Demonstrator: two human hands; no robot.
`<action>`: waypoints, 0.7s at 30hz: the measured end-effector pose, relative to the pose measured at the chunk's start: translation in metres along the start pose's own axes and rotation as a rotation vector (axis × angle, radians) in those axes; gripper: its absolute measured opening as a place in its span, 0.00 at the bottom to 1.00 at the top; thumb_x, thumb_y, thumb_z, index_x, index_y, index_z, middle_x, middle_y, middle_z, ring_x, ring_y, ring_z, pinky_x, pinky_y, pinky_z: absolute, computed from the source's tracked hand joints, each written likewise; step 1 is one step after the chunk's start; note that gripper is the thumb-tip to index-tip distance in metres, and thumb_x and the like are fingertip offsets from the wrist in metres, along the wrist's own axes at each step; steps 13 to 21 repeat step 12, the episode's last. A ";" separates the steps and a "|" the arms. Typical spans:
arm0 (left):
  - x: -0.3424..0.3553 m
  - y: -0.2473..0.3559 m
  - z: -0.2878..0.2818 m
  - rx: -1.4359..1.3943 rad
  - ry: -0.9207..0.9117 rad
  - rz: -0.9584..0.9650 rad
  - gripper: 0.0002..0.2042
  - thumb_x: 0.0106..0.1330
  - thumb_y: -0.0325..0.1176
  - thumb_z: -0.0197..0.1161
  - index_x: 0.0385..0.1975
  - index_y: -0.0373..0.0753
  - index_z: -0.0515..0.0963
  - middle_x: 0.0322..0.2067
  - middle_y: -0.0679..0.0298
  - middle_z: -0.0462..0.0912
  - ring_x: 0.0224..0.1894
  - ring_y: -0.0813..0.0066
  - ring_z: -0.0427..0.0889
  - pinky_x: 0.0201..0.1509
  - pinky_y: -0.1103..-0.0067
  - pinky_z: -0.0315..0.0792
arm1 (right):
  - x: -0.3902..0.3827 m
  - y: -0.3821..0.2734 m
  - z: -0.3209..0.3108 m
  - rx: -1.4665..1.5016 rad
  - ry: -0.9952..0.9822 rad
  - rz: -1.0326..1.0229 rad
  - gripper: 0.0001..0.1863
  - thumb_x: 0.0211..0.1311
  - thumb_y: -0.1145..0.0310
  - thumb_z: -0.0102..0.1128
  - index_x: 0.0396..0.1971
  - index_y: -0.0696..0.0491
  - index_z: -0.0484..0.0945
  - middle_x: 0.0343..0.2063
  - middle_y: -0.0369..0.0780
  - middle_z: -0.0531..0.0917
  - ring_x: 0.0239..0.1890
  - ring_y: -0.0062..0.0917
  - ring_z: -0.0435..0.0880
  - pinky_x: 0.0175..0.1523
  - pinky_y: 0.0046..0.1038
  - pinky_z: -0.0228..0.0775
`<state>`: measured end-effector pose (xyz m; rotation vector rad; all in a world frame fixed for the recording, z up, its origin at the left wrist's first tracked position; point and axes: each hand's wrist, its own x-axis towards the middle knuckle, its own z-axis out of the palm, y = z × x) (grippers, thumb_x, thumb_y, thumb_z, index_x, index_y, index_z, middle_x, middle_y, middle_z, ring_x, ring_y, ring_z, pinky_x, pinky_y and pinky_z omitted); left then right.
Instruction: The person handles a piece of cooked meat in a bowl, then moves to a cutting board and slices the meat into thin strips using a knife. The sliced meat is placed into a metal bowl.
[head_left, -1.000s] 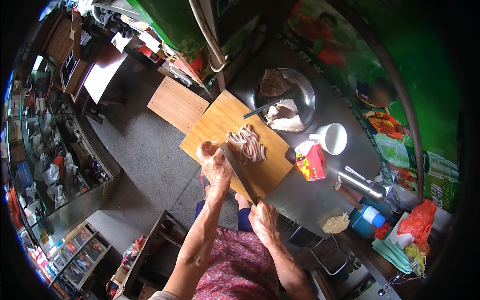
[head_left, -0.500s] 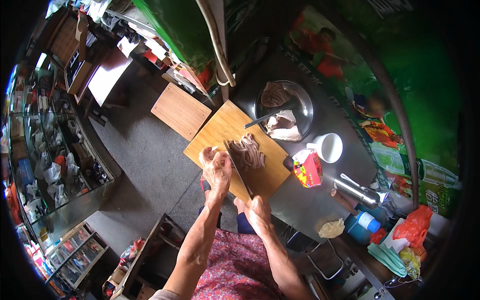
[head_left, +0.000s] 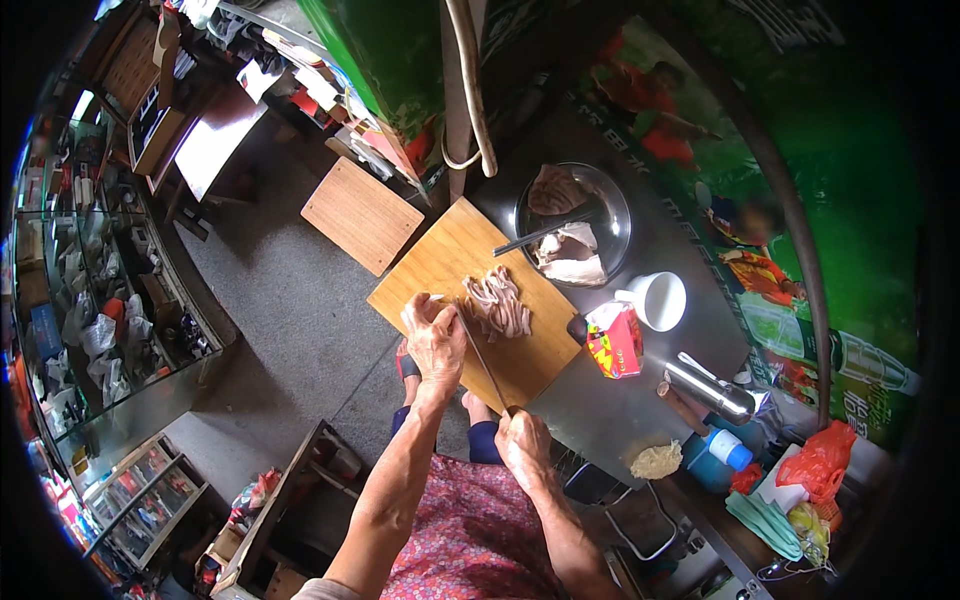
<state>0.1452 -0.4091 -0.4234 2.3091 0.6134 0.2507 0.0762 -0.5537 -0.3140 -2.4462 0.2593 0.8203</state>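
On the wooden cutting board (head_left: 425,268) lies a heap of pale, sliced meat strips (head_left: 500,303). My left hand (head_left: 434,340) rests at the board's left edge, fingers curled over a piece of meat (head_left: 436,298); only a pale bit of it shows at the fingertips. Right beside those fingers stands the blade of a kitchen knife (head_left: 482,360), seen nearly edge-on. Its handle is wrapped in my right hand (head_left: 524,447), just off the board's near edge. Past the board, a round metal dish (head_left: 622,225) holds a darker meat chunk (head_left: 556,190), pale meat pieces (head_left: 572,255) and dark chopsticks (head_left: 525,242).
Right of the board stand a white cup (head_left: 661,301), a red-yellow packet (head_left: 614,340) and a steel flask (head_left: 710,388). A second wooden board (head_left: 362,215) is beyond on the left. Red plastic bags (head_left: 820,460) lie far right; a glass display case (head_left: 130,390) stands left.
My right hand has moved slightly nearer to me with the knife handle, and the blade shows thinner, more edge-on. My left hand stays at almost the same place on the board.
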 end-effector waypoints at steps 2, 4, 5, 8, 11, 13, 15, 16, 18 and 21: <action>0.000 -0.002 0.000 0.036 -0.016 0.020 0.08 0.52 0.26 0.68 0.33 0.39 0.85 0.53 0.50 0.71 0.55 0.52 0.72 0.55 0.67 0.73 | 0.007 -0.002 0.003 -0.016 -0.040 0.047 0.15 0.64 0.64 0.54 0.28 0.60 0.83 0.24 0.56 0.81 0.32 0.54 0.82 0.37 0.48 0.74; 0.004 0.005 -0.004 0.090 -0.045 0.048 0.08 0.52 0.26 0.68 0.33 0.40 0.84 0.53 0.50 0.71 0.55 0.52 0.71 0.54 0.66 0.73 | 0.020 0.012 0.027 0.008 -0.040 0.008 0.16 0.62 0.63 0.56 0.27 0.61 0.83 0.24 0.57 0.81 0.33 0.54 0.83 0.37 0.47 0.75; 0.006 0.005 -0.004 0.079 -0.049 0.035 0.08 0.52 0.26 0.67 0.33 0.40 0.84 0.52 0.50 0.71 0.55 0.51 0.71 0.54 0.66 0.73 | 0.029 0.023 0.047 0.040 -0.020 -0.059 0.16 0.60 0.64 0.57 0.25 0.63 0.82 0.23 0.57 0.81 0.32 0.53 0.83 0.37 0.47 0.75; 0.012 -0.004 -0.001 0.069 -0.054 0.015 0.09 0.53 0.27 0.67 0.34 0.42 0.85 0.51 0.51 0.72 0.54 0.51 0.70 0.56 0.65 0.71 | 0.056 -0.026 0.024 -0.008 -0.113 0.006 0.09 0.52 0.71 0.59 0.21 0.63 0.80 0.24 0.58 0.82 0.32 0.54 0.84 0.36 0.48 0.75; 0.010 -0.009 -0.002 0.083 -0.025 0.018 0.10 0.53 0.27 0.68 0.36 0.44 0.86 0.52 0.52 0.71 0.55 0.52 0.70 0.57 0.65 0.71 | 0.060 -0.027 0.026 -0.016 -0.100 0.087 0.11 0.51 0.68 0.61 0.26 0.62 0.83 0.26 0.56 0.83 0.34 0.54 0.84 0.40 0.47 0.77; 0.012 -0.004 -0.004 0.079 -0.062 -0.032 0.11 0.53 0.28 0.68 0.37 0.44 0.86 0.54 0.52 0.71 0.55 0.51 0.70 0.58 0.64 0.70 | 0.059 -0.016 0.036 -0.029 -0.092 0.131 0.12 0.51 0.67 0.62 0.28 0.62 0.84 0.27 0.55 0.84 0.35 0.53 0.84 0.42 0.46 0.77; 0.012 -0.004 -0.004 0.079 -0.062 -0.032 0.11 0.53 0.28 0.68 0.37 0.44 0.86 0.54 0.52 0.71 0.55 0.51 0.70 0.58 0.64 0.70 | 0.059 -0.016 0.036 -0.029 -0.092 0.131 0.12 0.51 0.67 0.62 0.28 0.62 0.84 0.27 0.55 0.84 0.35 0.53 0.84 0.42 0.46 0.77; 0.012 -0.004 -0.004 0.079 -0.062 -0.032 0.11 0.53 0.28 0.68 0.37 0.44 0.86 0.54 0.52 0.71 0.55 0.51 0.70 0.58 0.64 0.70 | 0.059 -0.016 0.036 -0.029 -0.092 0.131 0.12 0.51 0.67 0.62 0.28 0.62 0.84 0.27 0.55 0.84 0.35 0.53 0.84 0.42 0.46 0.77; 0.012 -0.004 -0.004 0.079 -0.062 -0.032 0.11 0.53 0.28 0.68 0.37 0.44 0.86 0.54 0.52 0.71 0.55 0.51 0.70 0.58 0.64 0.70 | 0.059 -0.016 0.036 -0.029 -0.092 0.131 0.12 0.51 0.67 0.62 0.28 0.62 0.84 0.27 0.55 0.84 0.35 0.53 0.84 0.42 0.46 0.77; 0.012 -0.004 -0.004 0.079 -0.062 -0.032 0.11 0.53 0.28 0.68 0.37 0.44 0.86 0.54 0.52 0.71 0.55 0.51 0.70 0.58 0.64 0.70 | 0.059 -0.016 0.036 -0.029 -0.092 0.131 0.12 0.51 0.67 0.62 0.28 0.62 0.84 0.27 0.55 0.84 0.35 0.53 0.84 0.42 0.46 0.77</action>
